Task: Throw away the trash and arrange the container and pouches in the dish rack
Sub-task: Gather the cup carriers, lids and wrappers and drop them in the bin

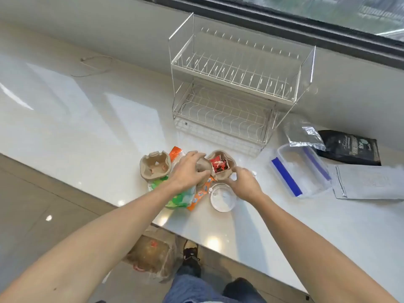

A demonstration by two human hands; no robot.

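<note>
Head view. The left hand (188, 169) clasps the pulp cup carrier (185, 169) over the snack wrappers (181, 196); the right hand (243, 182) pinches small white scraps beside the round lid (223, 199). Gathering all the trash into one bundle seems wise. Clear container (302, 171) and pouches (349, 147) lie right of the empty dish rack (236, 92); the bench (87, 110) edge is near, with a bag (150, 256) on the floor below.

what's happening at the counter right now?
A person stands at a white counter gathering trash. The left hand rests on a brown moulded-pulp cup carrier and crumpled green and orange wrappers. The right hand reaches by the carrier pocket holding a red packet, next to a clear round lid. The two-tier wire dish rack holds nothing; the clear blue-clipped container, silver foil pouch and black pouch lie right of it.
</note>
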